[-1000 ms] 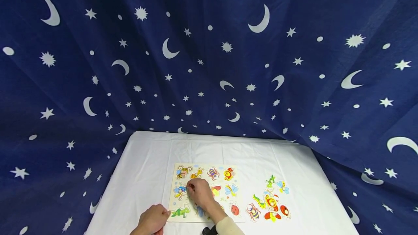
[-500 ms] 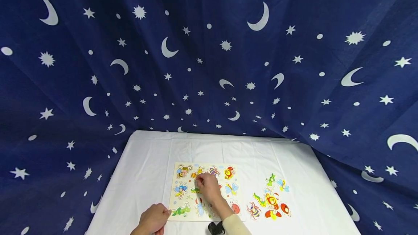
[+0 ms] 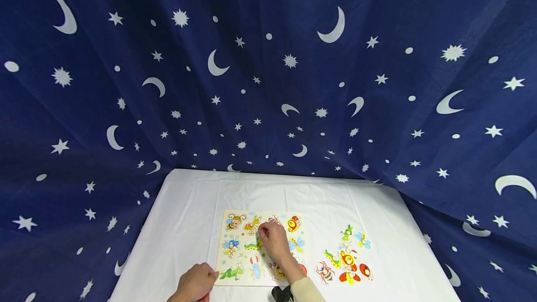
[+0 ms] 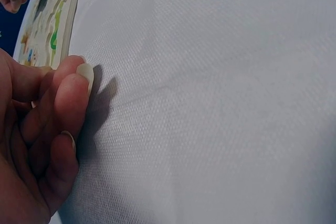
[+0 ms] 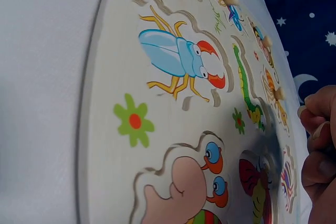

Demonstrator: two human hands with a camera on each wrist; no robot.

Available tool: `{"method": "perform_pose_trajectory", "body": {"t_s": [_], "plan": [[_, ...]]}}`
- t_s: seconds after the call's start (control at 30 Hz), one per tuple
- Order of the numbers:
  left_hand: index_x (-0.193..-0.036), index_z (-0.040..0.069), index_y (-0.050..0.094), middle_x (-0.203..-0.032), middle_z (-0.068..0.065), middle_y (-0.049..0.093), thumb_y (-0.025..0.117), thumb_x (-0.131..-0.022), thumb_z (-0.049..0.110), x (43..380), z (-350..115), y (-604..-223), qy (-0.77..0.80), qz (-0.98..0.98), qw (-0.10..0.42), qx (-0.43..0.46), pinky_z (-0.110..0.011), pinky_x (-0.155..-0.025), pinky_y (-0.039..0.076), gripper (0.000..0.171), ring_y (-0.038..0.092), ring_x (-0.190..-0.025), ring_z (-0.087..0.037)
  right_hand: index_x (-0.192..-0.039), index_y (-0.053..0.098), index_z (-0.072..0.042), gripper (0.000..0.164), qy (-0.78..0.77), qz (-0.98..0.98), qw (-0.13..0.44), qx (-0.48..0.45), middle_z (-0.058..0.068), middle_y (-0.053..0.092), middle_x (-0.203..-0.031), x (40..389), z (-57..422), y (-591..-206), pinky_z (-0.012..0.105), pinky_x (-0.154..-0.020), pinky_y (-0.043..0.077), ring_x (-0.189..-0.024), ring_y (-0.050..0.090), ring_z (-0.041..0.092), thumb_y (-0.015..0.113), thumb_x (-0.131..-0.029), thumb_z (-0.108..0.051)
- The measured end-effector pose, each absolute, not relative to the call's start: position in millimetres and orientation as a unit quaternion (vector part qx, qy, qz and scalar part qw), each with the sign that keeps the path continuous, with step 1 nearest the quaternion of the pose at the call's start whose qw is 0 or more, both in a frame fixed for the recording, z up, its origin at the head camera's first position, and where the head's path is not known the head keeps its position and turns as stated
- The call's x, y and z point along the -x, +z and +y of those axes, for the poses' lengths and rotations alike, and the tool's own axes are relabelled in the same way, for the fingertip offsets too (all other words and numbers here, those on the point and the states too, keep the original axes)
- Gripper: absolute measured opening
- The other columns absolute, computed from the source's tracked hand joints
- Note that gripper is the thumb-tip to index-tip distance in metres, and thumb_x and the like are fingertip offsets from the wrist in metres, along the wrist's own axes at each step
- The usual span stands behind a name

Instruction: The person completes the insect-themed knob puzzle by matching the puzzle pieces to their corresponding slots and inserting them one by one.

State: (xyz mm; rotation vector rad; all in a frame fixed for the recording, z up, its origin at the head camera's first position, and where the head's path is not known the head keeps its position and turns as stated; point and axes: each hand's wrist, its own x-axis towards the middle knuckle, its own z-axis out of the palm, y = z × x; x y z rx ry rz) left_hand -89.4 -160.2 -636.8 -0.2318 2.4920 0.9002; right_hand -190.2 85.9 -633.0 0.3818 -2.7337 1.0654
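The wooden insect puzzle board (image 3: 277,284) lies on the white cloth. My left hand (image 3: 197,281) rests at its near left corner, fingers curled and fingertips right at the edge; the left wrist view shows these curled fingers (image 4: 68,93) beside the board's rim. Above the board's middle is my right hand (image 3: 274,241), its fingers curled, with no piece visible between them. Its fingertips (image 5: 310,111) are close to, but apart from, the knob of the striped wasp piece (image 3: 252,224). That piece, the bee piece (image 3: 235,221) and the blue mosquito piece (image 3: 231,244) sit on the board.
Right of the board is a loose pile of knobbed puzzle pieces, including a spider piece (image 3: 325,272), a caterpillar piece (image 3: 333,258) and a ladybird piece (image 3: 365,270). Behind the white-covered table (image 3: 189,218) hangs a dark blue curtain (image 3: 268,83) with moons and stars.
My right hand has moved right and slightly away from me, from beside the blue mosquito piece to beside the wasp piece, uncovering the caterpillar and stag beetle pictures. My left hand stays put.
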Motion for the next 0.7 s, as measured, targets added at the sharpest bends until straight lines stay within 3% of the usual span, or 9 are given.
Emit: {"method": "perform_pose_trajectory", "body": {"t_s": [0.7], "plan": [[-0.086,0.005,0.064,-0.042,0.001,0.055,0.059,-0.094,0.030,89.7,-161.4,-635.8,0.341,0.902,0.252,0.081,-0.016,-0.035,0.030,0.027,0.053,-0.035,-0.007,-0.081,0.072,-0.013,0.007,0.369,-0.914,0.115,-0.122,-0.007,0.065,-0.072,190.1,93.7,-639.8,0.018,-0.058,0.044,-0.064,0.052,0.000,0.072,-0.082,-0.006]]}}
